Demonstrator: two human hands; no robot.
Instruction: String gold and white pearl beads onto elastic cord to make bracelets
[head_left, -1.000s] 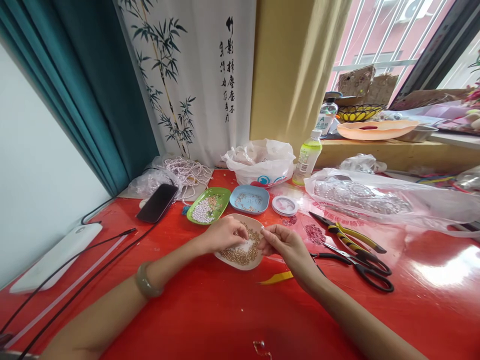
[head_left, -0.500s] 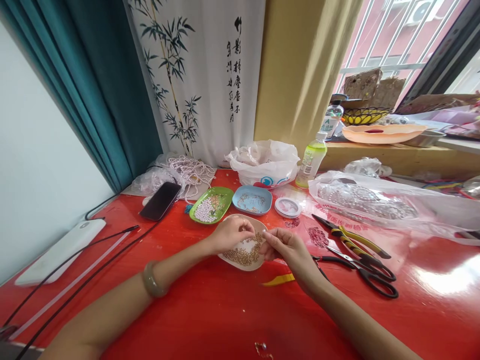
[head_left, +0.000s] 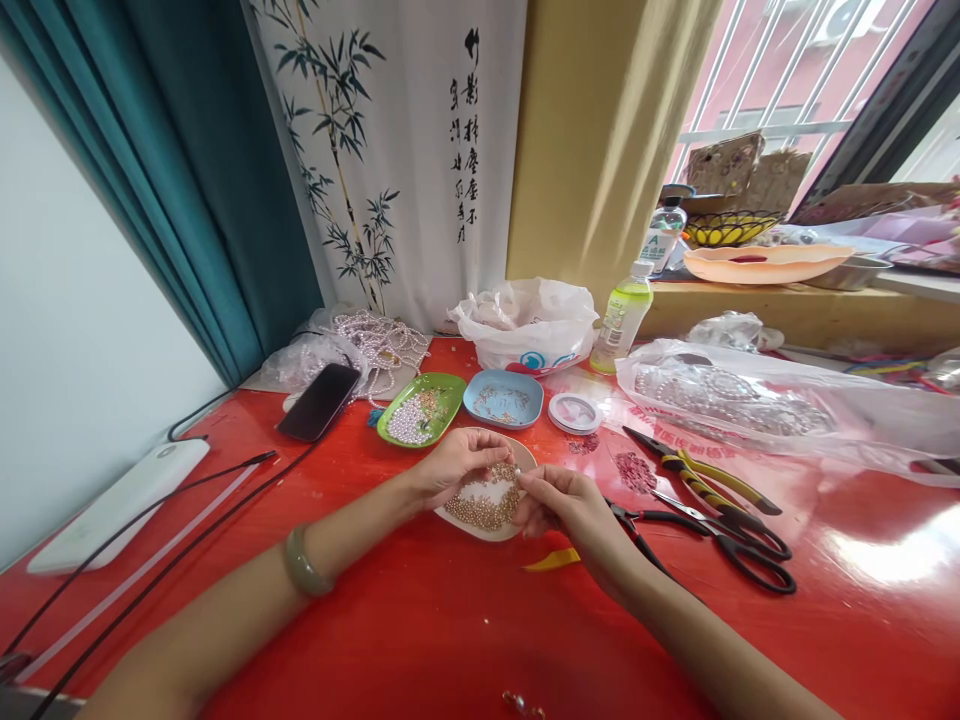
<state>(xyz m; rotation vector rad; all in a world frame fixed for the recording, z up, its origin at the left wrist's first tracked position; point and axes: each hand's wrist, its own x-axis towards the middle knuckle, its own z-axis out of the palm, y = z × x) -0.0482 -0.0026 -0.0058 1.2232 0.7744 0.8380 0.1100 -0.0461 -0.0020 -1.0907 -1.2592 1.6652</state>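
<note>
Both hands are over a pale dish point(head_left: 491, 533) of small gold beads point(head_left: 480, 508). My left hand point(head_left: 466, 462) is at the dish's upper left, thumb and fingers drawn together; whatever they hold is too small to name. On the right side of the dish, my right hand point(head_left: 553, 498) pinches a tiny white bead point(head_left: 517, 472) between thumb and forefinger. Just behind are a green dish point(head_left: 457, 385) of pale and orange beads and a blue dish point(head_left: 536, 415) with small metallic pieces. Near the front edge lies a short gold chain piece point(head_left: 517, 703) with a bead.
Right of my hand lie pliers point(head_left: 705, 485), black-handled scissors point(head_left: 750, 560), a second black-handled tool point(head_left: 637, 535) and red beads point(head_left: 634, 472). Behind stand a plastic bag point(head_left: 532, 340) and a bottle point(head_left: 622, 318). A phone point(head_left: 319, 402) and cables are at left; a yellow strip point(head_left: 553, 560) lies in front.
My right hand has shifted slightly left and down, and the white bead at its fingertips shows more clearly. My left fingers have turned a little over the dish.
</note>
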